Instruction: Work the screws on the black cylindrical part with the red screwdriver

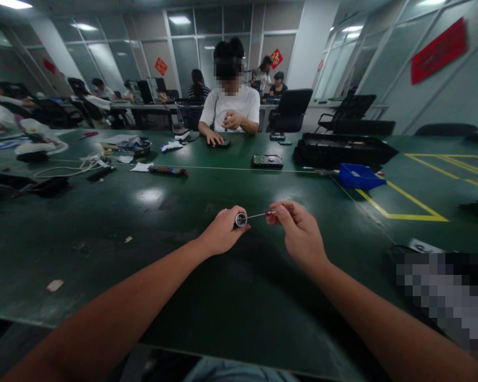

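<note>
My left hand (220,234) is wrapped round a short dark cylinder (241,219), its round, silver-rimmed open end facing me. Most of the cylinder's body is hidden by the fingers. Between the thumb and fingers of my right hand (305,236) is a thin screwdriver (257,216) with a reddish handle. Its slim metal shaft points left, and the tip is at the cylinder's open end. Whether the tip touches the inside is too small to tell. Both hands are above the green table (175,292).
Beyond my hands lie a hard drive (267,161), a dark pen-like tool (168,170) and a blue tray (361,176). A long black case (342,149) stands behind the tray. Across the table sits a person in a white shirt (247,103). Cables (77,164) and papers clutter the left.
</note>
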The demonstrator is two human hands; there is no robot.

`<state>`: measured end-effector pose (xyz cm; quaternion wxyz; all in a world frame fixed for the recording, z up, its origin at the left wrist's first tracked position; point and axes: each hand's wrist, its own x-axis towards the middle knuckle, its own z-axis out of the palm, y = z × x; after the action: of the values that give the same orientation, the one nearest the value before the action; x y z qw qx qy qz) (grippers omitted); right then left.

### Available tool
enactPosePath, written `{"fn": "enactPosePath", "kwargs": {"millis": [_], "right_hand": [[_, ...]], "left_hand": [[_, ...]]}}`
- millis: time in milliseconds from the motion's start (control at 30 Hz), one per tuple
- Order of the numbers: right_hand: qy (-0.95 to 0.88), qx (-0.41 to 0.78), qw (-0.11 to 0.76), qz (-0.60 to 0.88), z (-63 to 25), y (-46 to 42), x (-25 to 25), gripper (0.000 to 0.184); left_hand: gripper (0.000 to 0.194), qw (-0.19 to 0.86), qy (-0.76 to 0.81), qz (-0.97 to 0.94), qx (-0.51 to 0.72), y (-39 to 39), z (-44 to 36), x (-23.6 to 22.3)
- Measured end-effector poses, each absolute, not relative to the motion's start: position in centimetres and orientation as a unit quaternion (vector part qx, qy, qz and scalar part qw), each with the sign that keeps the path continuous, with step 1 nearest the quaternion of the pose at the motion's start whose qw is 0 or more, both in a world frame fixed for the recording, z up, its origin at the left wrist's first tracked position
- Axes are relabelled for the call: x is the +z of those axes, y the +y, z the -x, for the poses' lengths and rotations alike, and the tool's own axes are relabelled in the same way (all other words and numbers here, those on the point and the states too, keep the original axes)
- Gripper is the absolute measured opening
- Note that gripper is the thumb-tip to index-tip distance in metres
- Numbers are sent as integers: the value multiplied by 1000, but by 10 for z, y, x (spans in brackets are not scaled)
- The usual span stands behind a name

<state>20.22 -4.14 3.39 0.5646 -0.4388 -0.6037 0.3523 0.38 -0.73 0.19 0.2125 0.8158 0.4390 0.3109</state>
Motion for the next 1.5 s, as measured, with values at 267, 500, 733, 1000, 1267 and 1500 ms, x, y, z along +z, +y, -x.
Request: {"fn": "enactPosePath", "kwargs": {"millis": [267, 500, 733, 1000, 1267, 1500], "right_hand": [[-504, 428, 615, 431, -205, -31, 28, 25], [-636, 252, 556, 472, -201, -47, 37, 21], [-676, 196, 529, 474, -202, -51, 37, 20], [-721, 47, 461, 515, -205, -54, 44, 35], [-738, 12, 462, 492, -204, -53, 39, 36], [-808, 47, 438, 392, -207, -56, 43, 10]], "left_hand": [[15, 178, 416, -839, 302, -9, -5, 4], [16, 191, 426, -830, 306, -9, -5, 4], [15, 198, 430, -826, 307, -8, -5, 2], [16, 203, 429, -826, 304, -6, -4, -1], [19, 211, 432, -824, 301, -5, -4, -2], [20, 210, 432, -823, 303, -4, -3, -3]]}}
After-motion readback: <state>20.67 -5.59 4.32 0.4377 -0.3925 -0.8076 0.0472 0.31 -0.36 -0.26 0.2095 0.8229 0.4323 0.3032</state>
